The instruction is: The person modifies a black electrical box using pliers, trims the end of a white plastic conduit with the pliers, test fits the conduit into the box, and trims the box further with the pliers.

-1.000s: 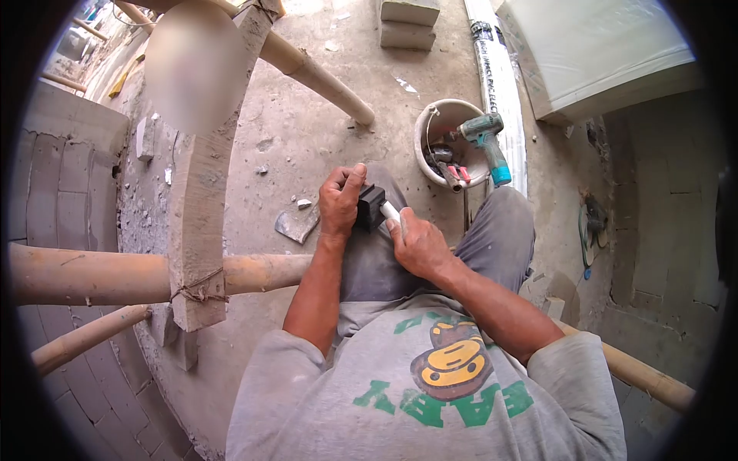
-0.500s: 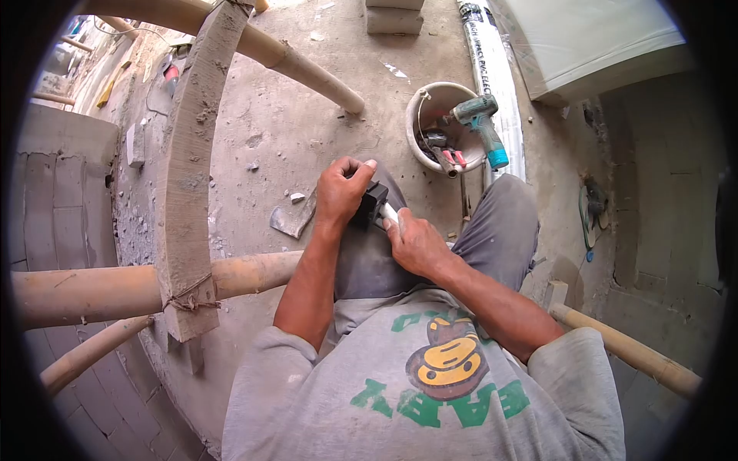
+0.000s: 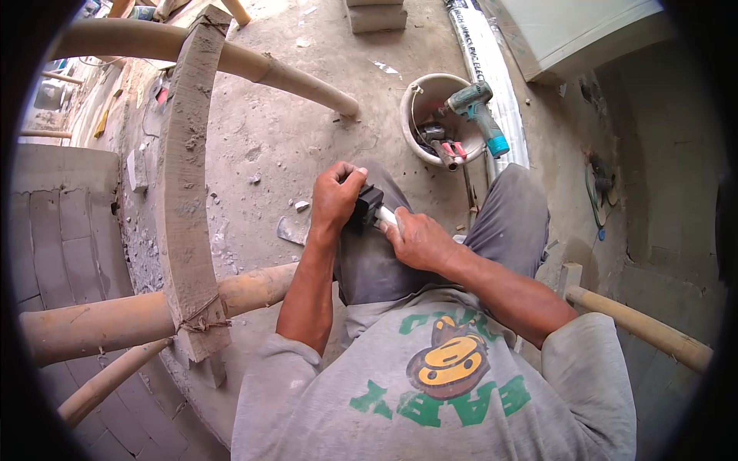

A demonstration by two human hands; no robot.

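My left hand (image 3: 336,196) is closed at the left side of a black box-like piece (image 3: 366,206), its thumb and fingers pinched together at the piece's upper edge. Fingers of my right hand (image 3: 419,240) wrap round a short white tube (image 3: 388,218), whose far end meets the right side of the black piece. Both things are over my left thigh, in grey trousers. Ahead and to the right, a teal and black cordless drill (image 3: 478,119) rests across the rim of a white bucket (image 3: 410,115) that holds tools with red handles.
Bamboo poles (image 3: 292,77) and an upright rough plank (image 3: 187,177) stand at the left. White wrapped pipes (image 3: 503,100) lie beyond the bucket. Grey blocks (image 3: 377,17) are at the top, and a cable with a dark tool (image 3: 602,188) lies at the right.
The view has shifted, so the plank and bucket sit further left in the picture. Both hands keep their hold, with little movement between them. The person's blurred head at the upper left has gone from view.
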